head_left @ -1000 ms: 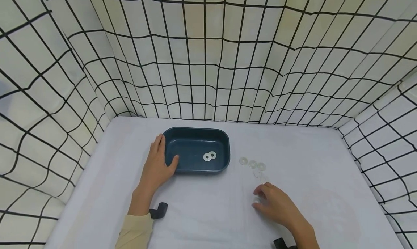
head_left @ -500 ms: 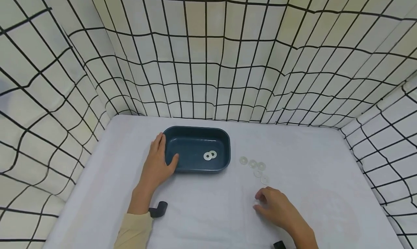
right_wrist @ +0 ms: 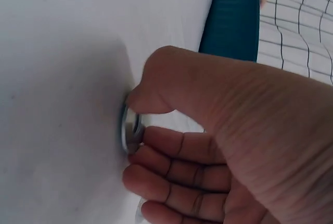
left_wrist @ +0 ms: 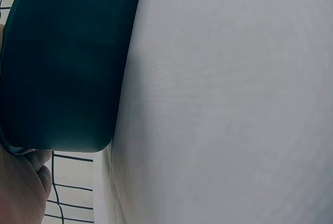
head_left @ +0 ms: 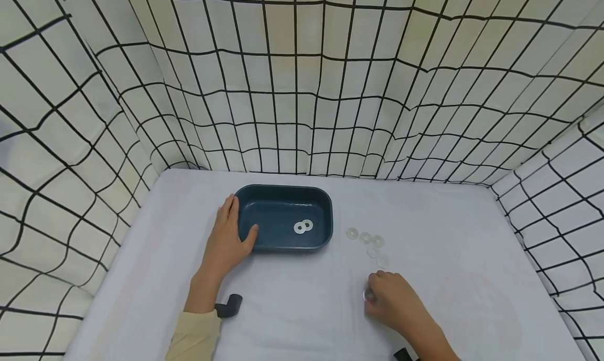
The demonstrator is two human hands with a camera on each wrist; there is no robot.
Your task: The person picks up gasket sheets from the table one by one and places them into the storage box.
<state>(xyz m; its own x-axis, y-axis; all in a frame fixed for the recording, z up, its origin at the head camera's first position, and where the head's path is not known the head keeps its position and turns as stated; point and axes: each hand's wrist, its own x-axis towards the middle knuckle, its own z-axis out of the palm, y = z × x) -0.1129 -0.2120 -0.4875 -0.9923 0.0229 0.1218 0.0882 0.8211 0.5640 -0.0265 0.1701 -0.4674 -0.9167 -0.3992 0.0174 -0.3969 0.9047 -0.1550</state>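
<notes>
My left hand (head_left: 227,241) holds the left end of a dark teal rectangular tray (head_left: 283,245), its thumb over the near rim and the fingers along the left side. Two flat washers (head_left: 299,227) overlap inside the tray, towards its right. At the lower right, my right hand (head_left: 394,300) pinches a shiny metal washer (right_wrist: 127,130) between thumb and fingertips, low against the white cloth. Just beyond that hand, several pale washers (head_left: 365,238) lie in a loose cluster right of the tray. The left wrist view shows mostly the tray's outer wall (left_wrist: 67,67).
A white cloth (head_left: 292,308) covers the table. Black grid netting (head_left: 297,88) over white sheeting rises behind the table and at both sides. A dark wrist mount (head_left: 229,306) juts out by the left wrist.
The right hand's thumb and fingers have closed together on the washer beneath them. The left hand, the tray and the loose washers stay in place.
</notes>
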